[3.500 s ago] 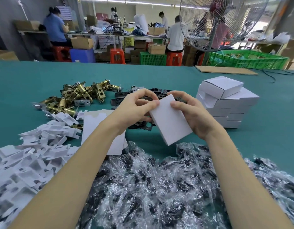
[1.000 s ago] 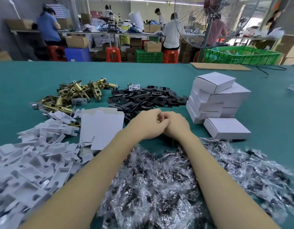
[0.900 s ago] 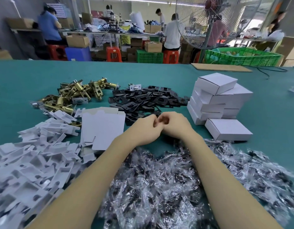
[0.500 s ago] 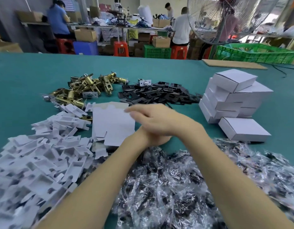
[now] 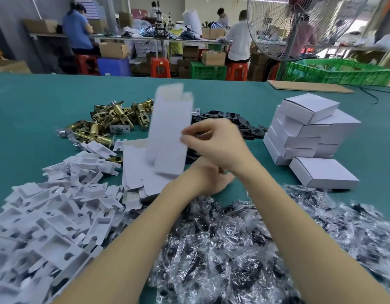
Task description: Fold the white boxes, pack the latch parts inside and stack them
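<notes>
Spreading across the near left of the teal table, a heap of white plastic inserts reaches up toward a pile of brass latch bolts. Just right of the inserts lies a stack of flat white box blanks. Above that stack, one flat box blank stands nearly upright in the air, motion-blurred, pinched at its right edge by the right hand, whose arm crosses over the left wrist. The left hand sits low beneath it, near the blank's bottom edge; its fingers are mostly hidden, so its grip cannot be told. Behind the hands lies a heap of black latch plates. Clear bags of small dark parts fill the near edge. To the right stands a stack of folded white boxes, with a single folded box on the table just in front of it.
</notes>
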The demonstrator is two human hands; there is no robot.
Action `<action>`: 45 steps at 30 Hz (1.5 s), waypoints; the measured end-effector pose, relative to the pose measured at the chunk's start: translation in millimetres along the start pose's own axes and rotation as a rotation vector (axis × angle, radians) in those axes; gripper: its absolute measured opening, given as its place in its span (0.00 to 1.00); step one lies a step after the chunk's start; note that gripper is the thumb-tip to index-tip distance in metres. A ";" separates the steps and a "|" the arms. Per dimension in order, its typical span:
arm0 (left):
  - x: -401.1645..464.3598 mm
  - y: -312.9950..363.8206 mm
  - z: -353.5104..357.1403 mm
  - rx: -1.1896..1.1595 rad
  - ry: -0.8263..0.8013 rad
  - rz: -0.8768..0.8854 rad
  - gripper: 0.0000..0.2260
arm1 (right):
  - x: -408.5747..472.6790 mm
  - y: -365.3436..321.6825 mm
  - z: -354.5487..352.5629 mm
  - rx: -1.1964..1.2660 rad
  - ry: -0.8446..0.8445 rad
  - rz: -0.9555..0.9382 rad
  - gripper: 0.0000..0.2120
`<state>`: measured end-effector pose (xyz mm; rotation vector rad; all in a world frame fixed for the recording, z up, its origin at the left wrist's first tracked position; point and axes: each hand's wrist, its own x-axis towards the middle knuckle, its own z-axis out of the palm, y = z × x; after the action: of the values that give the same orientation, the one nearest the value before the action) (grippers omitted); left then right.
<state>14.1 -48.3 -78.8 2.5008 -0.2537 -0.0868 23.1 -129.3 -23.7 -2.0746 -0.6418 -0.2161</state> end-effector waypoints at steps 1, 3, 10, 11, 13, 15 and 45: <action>0.3 -0.3 -1.1 -0.006 0.011 -0.013 0.10 | 1.9 2.3 -7.7 0.077 0.119 0.005 0.04; 0.2 -2.5 -3.2 -0.041 0.017 -0.004 0.10 | 4.7 11.4 -26.0 0.241 0.254 0.061 0.11; 2.9 -5.5 -17.7 -0.104 0.216 -0.090 0.20 | 5.2 38.7 -73.6 0.045 0.335 0.336 0.06; 3.4 -5.4 -21.0 -0.136 0.271 -0.097 0.26 | 4.6 39.6 -77.1 0.004 0.273 0.368 0.04; 3.6 -3.9 -28.5 -0.183 0.319 -0.082 0.41 | 2.1 38.8 -79.7 0.008 0.108 0.386 0.06; 2.6 -1.6 -34.1 -0.268 0.309 -0.040 0.53 | 0.0 35.2 -77.6 0.061 -0.101 0.354 0.06; -5.9 1.7 -40.0 -0.112 0.567 0.271 0.33 | 1.3 15.8 -90.4 -0.311 0.316 0.048 0.03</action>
<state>12.9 -25.4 -45.5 2.2448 -0.3317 0.6864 40.8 -210.3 15.8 -2.2809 -0.3820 -0.6365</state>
